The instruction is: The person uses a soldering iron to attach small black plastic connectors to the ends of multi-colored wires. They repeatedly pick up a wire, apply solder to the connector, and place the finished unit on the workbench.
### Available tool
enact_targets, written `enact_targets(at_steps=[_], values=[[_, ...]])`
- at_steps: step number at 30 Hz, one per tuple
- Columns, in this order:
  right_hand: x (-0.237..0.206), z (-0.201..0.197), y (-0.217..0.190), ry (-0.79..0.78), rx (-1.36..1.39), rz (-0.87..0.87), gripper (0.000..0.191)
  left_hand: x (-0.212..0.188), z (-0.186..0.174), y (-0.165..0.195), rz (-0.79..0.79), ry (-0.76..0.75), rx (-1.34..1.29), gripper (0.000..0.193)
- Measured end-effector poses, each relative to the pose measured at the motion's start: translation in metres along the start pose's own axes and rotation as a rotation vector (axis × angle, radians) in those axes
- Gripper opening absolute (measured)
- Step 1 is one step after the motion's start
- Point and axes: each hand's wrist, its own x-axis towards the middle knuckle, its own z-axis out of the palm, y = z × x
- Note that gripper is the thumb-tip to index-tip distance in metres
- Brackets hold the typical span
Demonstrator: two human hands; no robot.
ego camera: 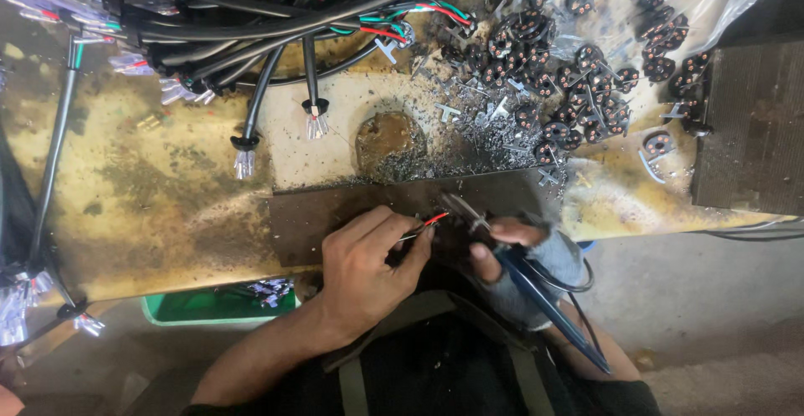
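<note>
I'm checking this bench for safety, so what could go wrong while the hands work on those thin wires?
1. The left hand pinches thin red and dark wire ends close to the tool with blue handles in the right hand; a slip might nick a fingertip.
2. Metal shavings lie just beyond the dark plate and might prick skin.
3. The pile of small black parts sits near; a nudge may scatter it.
</note>
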Motion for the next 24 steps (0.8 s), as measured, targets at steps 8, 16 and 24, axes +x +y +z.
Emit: enact_targets(at_steps=[8, 16, 24], values=[[-0.007, -0.017, 0.017, -0.058, 0.015, -0.120, 0.019, 0.000, -0.002, -0.002, 0.036, -0.019, 0.015, 0.010], [-0.009, -0.012, 0.033, -0.036, 0.145, -0.191, 0.008, 0.001, 0.000, -0.002, 0.033, -0.018, 0.048, 0.014], [-0.017, -0.027, 0.024, -0.232, -0.213, -0.283, 0.013, -0.001, 0.003, -0.001, 0.032, -0.010, 0.074, 0.014]])
